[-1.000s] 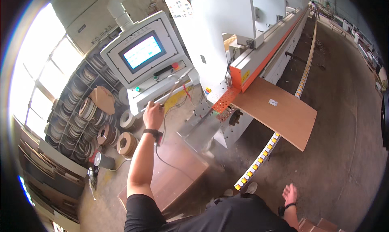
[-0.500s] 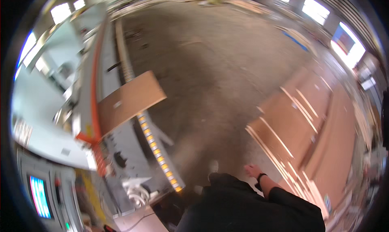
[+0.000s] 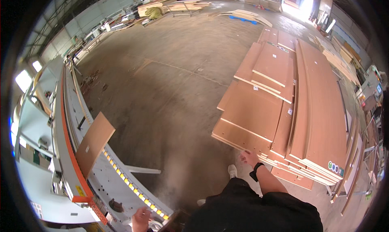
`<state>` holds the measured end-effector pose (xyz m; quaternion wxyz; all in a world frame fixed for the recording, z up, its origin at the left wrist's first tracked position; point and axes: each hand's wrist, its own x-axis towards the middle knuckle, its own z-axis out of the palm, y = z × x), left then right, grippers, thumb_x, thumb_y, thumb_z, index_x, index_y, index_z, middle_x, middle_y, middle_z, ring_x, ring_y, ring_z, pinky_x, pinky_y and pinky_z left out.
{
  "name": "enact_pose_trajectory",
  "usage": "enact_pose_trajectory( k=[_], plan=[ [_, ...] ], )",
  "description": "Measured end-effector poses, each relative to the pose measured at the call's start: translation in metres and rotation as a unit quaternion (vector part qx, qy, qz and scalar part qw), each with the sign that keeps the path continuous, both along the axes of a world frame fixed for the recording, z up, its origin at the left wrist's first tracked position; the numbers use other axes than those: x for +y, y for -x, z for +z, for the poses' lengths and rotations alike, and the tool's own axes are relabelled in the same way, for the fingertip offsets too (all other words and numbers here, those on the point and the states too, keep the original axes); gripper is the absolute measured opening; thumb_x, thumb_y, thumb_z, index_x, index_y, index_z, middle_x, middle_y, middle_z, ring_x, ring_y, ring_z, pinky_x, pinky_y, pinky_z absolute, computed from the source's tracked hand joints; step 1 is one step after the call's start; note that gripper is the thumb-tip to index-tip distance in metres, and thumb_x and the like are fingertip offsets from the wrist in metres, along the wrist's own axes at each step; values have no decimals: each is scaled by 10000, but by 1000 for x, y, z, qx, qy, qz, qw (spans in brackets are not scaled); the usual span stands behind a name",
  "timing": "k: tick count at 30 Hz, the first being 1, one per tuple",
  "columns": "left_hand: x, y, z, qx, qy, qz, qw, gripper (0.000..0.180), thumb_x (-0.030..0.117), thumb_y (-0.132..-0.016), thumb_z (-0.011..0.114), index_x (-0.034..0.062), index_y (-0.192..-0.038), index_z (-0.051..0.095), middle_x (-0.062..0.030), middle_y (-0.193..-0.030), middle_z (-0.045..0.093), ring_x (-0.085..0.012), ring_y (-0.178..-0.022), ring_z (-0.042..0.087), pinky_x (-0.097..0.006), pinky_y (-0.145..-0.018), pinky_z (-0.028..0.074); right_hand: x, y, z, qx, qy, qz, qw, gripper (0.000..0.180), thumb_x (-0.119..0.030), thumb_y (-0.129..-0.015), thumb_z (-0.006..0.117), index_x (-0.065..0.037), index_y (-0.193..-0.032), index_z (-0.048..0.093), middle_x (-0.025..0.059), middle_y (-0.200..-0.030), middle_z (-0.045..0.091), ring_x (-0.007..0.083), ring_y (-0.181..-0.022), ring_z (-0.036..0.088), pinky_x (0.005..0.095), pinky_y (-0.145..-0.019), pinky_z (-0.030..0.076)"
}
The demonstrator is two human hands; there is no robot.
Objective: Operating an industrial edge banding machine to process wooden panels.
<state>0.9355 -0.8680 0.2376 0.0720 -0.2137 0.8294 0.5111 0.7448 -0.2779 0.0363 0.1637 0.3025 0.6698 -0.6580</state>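
Fingers loosely curled and slightly apart on the right hand, nothing seen between them, down by the near edge of the stack; whether they touch it, I can't tell. And the left hand, low at the bottom left, is just beside the rollers, its fingers too unclear to call! The stack fills the right of the frame, laid flat, probably to stop it bowing, its edges stepped, which would leave lips to grip. Over at lower left, a lone board reaches from the orange strip out over the rollers, presumably so its outer side is carried. Smooth brown faces, pale straight edges; yellow rollers, hard grey bed, dull scuffed floor.
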Motion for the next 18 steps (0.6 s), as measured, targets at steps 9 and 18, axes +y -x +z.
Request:
enact_pose_trajectory(
  k=[9,18],
  plan=[
    [157,117,-45,-82,-110,-109,985,325,117,-980,598,-56,-1254,569,-153,-940,716,-211,-734,707,-328,-656,593,189,178,33,201,36,-217,955,267,-310,-975,615,-47,-1019,633,48,-838,692,105,-644,604,243,-530,452],
    [256,143,-164,-252,-374,-27,892,389,229,-1008,602,15,-1326,537,-106,-1125,659,-203,-977,658,-336,-784,563,431,357,-34,180,-368,-244,879,481,-421,-935,607,-68,-1256,547,118,-1127,680,276,-1076,633,354,-968,456]
  ],
)
